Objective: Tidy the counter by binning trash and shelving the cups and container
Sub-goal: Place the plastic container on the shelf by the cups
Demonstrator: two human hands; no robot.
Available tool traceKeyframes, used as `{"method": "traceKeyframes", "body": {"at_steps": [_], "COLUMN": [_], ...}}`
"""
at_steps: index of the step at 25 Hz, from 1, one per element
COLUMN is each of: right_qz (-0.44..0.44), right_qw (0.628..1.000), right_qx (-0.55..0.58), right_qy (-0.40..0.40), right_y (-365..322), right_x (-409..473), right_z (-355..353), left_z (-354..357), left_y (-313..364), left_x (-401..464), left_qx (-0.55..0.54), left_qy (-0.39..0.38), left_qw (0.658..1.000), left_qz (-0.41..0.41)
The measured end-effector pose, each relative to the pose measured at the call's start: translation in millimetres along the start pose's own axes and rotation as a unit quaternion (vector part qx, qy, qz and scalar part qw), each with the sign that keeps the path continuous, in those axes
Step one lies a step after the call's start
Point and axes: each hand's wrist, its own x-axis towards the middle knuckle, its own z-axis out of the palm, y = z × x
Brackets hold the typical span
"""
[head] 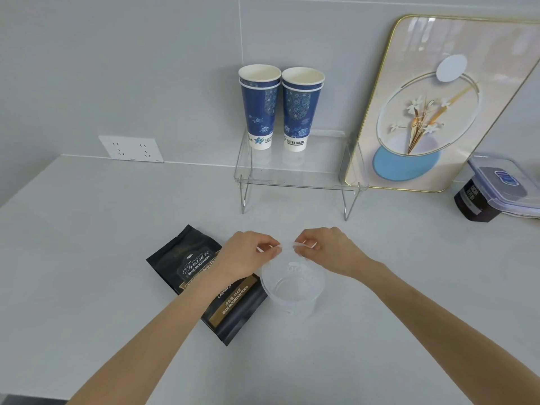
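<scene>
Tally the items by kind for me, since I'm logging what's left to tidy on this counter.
Blue paper cup stacks on the clear shelf: 2
Clear round container, held at the rim by both hands: 1
Black coffee bag: 1
Lidded box on a dark jar: 1
Decorative tray: 1
Total: 6

Two bare forearms come into the head view from the bottom edge, each ending in a bare hand. The left hand (244, 252) and the right hand (327, 249) wear no gloves, rings, watch or bracelet. No sleeve shows on either arm up to the frame edge. The fingernails (277, 250) look short and unpainted.
</scene>
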Motion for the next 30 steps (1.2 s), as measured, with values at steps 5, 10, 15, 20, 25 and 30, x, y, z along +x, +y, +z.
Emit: {"method": "traceKeyframes", "body": {"at_steps": [5, 10, 15, 20, 25, 30], "right_qz": [0.025, 0.023, 0.043, -0.002, -0.057, -0.101], "right_qw": [0.998, 0.995, 0.978, 0.985, 0.982, 0.973], "right_qx": [0.046, 0.089, 0.204, 0.17, 0.167, 0.168], "right_qy": [0.032, 0.029, 0.029, -0.019, 0.069, 0.12], "right_y": [0, 2, 20, 13, -8, -31], "right_x": [16, 29, 28, 26, 32, 51], "right_z": [-5, -6, 3, 8, -16, -50], "left_z": [-5, -12, -23, -37, -74, -116], "left_y": [2, -12, -24, -15, 10, 35], "left_x": [20, 40, 49, 52, 52, 57], "left_qx": [-0.018, -0.031, -0.103, -0.164, -0.265, -0.315], "left_qy": [0.052, 0.095, 0.124, 0.137, 0.16, 0.148], "left_qw": [0.999, 0.995, 0.984, 0.972, 0.948, 0.937], "left_qz": [0.002, -0.026, -0.078, -0.094, -0.075, -0.021]}}
